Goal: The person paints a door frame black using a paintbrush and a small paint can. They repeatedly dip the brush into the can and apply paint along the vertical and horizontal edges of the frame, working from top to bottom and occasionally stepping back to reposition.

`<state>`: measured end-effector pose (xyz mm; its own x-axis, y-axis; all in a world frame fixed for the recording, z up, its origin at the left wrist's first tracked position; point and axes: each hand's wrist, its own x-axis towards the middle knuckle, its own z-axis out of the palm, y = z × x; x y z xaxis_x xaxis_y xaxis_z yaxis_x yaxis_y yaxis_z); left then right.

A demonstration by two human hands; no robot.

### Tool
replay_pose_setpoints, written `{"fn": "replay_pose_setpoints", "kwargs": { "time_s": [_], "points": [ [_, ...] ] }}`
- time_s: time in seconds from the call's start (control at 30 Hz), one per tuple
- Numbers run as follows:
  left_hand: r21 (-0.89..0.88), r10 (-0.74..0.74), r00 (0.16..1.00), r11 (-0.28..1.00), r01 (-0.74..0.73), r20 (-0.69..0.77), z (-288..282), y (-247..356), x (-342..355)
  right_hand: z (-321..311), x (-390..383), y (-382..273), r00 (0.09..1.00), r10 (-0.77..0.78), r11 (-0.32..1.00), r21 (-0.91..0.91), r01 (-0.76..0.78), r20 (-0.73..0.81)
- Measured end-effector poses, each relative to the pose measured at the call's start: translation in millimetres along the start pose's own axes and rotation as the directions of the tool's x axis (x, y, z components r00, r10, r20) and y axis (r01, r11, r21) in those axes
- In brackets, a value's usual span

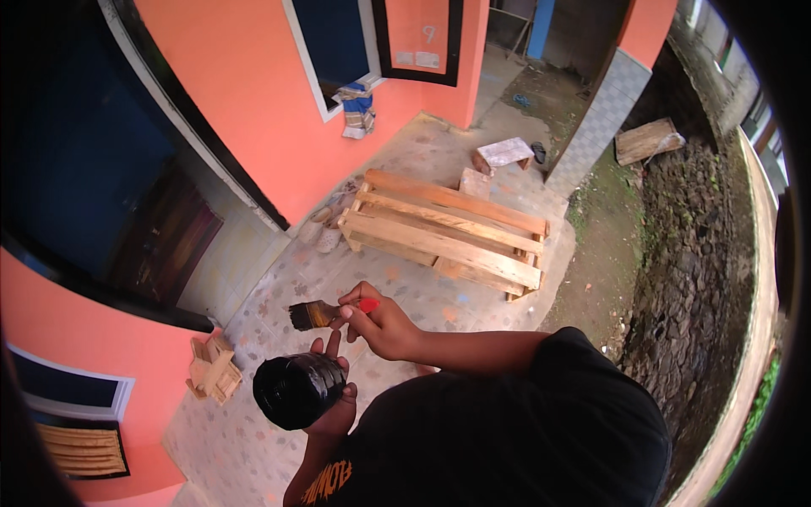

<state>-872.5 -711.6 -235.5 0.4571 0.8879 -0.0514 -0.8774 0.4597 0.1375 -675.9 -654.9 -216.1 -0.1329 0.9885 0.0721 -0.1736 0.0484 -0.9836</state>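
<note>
My right hand [384,328] pinches a paintbrush [319,313] with dark bristles and a red handle end. The bristles point left, just above the container. My left hand [340,412] wraps round a wide container [297,390] with a black round top and a streaked, shiny side; whether that top is a lid or dark contents I cannot tell. Brush and container look apart. Beyond my hands, a slatted wooden bench [456,245] stands on the patterned floor, its far slat more orange than the pale near ones.
A small wooden piece [213,370] lies by the doorway at left. Behind the bench is a low whitish stool [505,152]. A cloth [358,110] hangs at the window of the orange wall [228,68]. At right are a tiled pillar [604,118] and a rough stone bank [684,279].
</note>
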Motion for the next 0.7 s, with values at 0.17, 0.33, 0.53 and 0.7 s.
{"fn": "replay_pose_setpoints", "kwargs": {
  "time_s": [0.17,0.33,0.53,0.7],
  "points": [
    [0.009,-0.151,0.987,0.989,0.15,0.056,-5.7,-5.2,-12.1,10.7,-38.9,4.6,0.992,-0.074,0.97,-0.239,0.047,-0.107],
    [0.057,-0.223,0.975,0.973,0.222,0.02,-15.9,-1.8,-28.2,31.1,-68.3,16.8,0.986,-0.019,0.988,-0.152,-0.007,-0.164],
    [0.103,-0.211,0.977,0.971,0.214,-0.046,-16.2,0.9,-46.2,51.4,-86.1,31.4,0.983,0.122,0.987,0.12,-0.106,-0.137],
    [0.135,-0.124,0.992,0.984,0.12,0.019,-8.6,3.5,-57.5,62.4,-89.8,31.3,0.989,0.138,0.967,0.221,-0.125,-0.049]
  ]
}}
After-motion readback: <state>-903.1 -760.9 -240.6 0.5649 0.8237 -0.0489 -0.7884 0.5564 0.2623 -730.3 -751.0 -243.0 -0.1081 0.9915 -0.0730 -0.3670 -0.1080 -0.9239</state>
